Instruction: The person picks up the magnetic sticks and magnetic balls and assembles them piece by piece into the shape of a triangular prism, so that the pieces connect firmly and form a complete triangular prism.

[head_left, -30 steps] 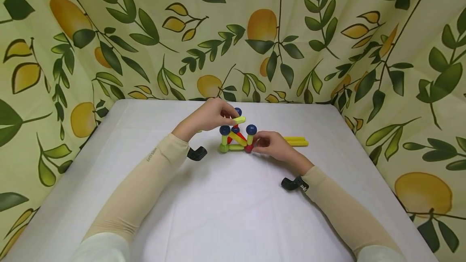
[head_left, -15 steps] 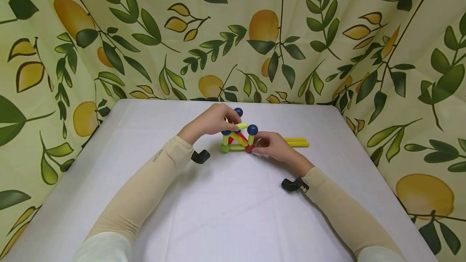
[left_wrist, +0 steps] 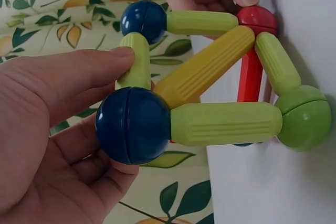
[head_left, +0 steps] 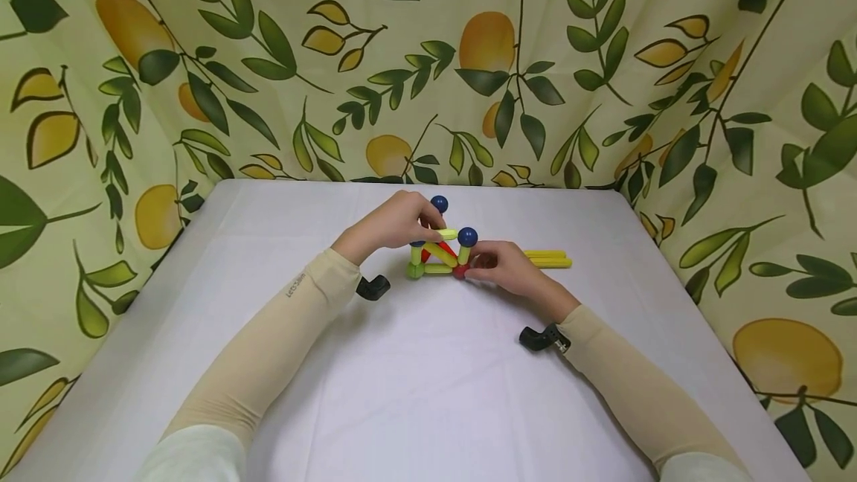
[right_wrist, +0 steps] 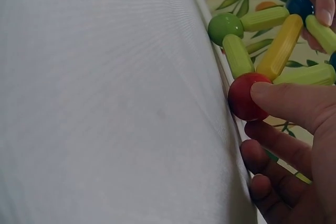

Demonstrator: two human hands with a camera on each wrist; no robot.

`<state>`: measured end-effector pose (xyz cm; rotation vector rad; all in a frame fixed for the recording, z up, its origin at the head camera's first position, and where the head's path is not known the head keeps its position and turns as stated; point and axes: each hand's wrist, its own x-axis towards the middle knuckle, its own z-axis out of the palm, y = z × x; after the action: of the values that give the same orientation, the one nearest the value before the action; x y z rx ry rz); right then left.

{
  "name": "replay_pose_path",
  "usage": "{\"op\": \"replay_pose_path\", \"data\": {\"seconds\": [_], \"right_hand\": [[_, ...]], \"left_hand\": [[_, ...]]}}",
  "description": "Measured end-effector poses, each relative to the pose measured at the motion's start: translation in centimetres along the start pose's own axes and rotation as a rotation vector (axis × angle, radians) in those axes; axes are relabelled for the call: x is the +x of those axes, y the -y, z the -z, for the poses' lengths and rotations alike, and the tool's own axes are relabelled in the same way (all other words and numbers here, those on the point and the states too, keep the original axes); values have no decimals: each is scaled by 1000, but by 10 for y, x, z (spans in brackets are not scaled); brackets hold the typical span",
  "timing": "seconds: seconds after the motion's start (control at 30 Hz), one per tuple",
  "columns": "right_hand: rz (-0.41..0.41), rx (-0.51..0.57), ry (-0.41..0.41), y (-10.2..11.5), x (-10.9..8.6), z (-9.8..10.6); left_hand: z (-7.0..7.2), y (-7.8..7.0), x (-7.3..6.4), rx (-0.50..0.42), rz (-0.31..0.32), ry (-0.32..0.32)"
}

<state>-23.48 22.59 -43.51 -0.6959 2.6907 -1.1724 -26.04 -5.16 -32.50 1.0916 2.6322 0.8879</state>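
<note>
Left hand [head_left: 395, 221] pinches lime rod [left_wrist: 138, 56]; right hand [head_left: 504, 268], curled, holds red ball [right_wrist: 244, 98].

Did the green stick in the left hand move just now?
Yes. In the head view, the green stick has moved down, away from the far edge of the table, toward the right blue ball.

A lime rod [left_wrist: 139, 59] lies between two blue balls [left_wrist: 133, 125].

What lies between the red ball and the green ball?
A light green rod joins the red ball to the green ball, in the left wrist view.
</note>
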Motion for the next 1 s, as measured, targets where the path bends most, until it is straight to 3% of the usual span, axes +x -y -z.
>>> {"op": "replay_pose_path", "data": {"seconds": [0.3,0.43,0.5,0.63,0.7,0.77,0.93,1.0], "right_hand": [[-3,-19,13,3,0,2],[-1,-25,9,5,0,1],[-5,-30,13,5,0,0],[-8,-37,21,5,1,-3],[0,-39,22,6,0,-3],[6,-40,17,7,0,-3],[-7,-39,21,10,-2,-1],[-19,-39,20,10,-3,0]], "left_hand": [[-1,0,-1,-5,10,14],[-2,1,-5,-15,18,-14],[-4,4,-10,-35,22,-71],[-7,12,-27,-116,56,-272],[-7,21,-36,-162,86,-326],[-7,31,-44,-182,133,-293],[-18,51,-51,-173,220,19],[-26,53,-50,-183,230,87]]}}
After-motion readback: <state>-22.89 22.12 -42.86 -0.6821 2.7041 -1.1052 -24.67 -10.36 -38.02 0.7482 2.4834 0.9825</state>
